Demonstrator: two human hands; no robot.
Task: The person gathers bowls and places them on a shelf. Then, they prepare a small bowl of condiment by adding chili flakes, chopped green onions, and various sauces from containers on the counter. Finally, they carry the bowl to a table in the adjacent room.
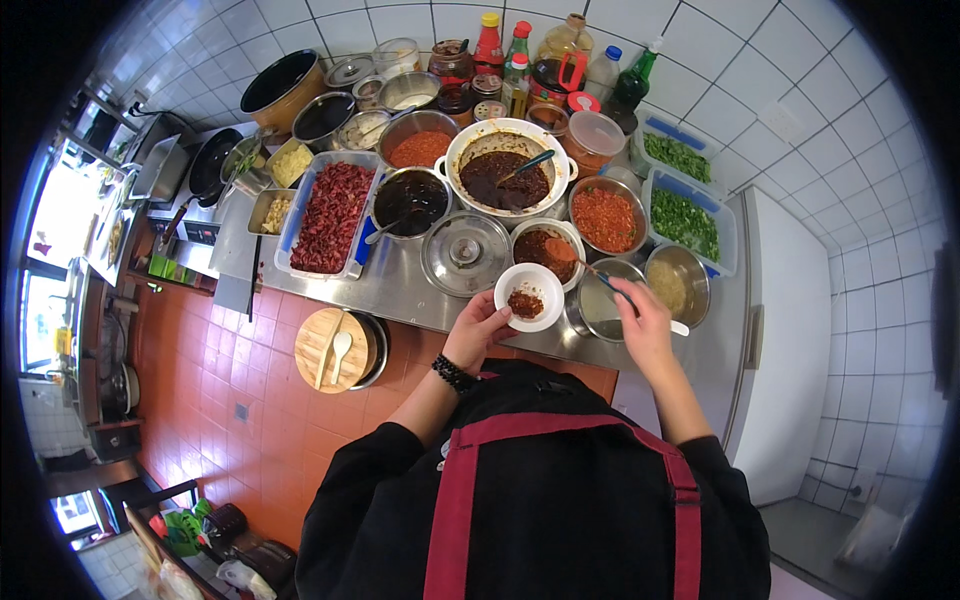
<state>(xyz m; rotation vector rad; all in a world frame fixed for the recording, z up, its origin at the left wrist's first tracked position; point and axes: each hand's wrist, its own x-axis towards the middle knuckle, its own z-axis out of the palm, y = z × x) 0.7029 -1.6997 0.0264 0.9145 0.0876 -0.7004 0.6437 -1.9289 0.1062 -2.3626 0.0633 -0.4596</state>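
Note:
My left hand holds a small white bowl by its rim; a dark red chili mixture lies inside it. My right hand grips the dark handle of a spoon, whose reddish bowl end is over a white container of chili sauce just behind the small bowl. Below the right hand, partly covered by it, stands a metal pot with pale contents. A steel lid lies to the left, and a large white pot of dark sauce stands behind.
Chopped red chili fills a metal bowl at right, near plastic tubs of chopped greens. A blue-edged tub of dark red pieces stands at left. Bottles line the tiled wall. A round wooden board sits below the counter's edge.

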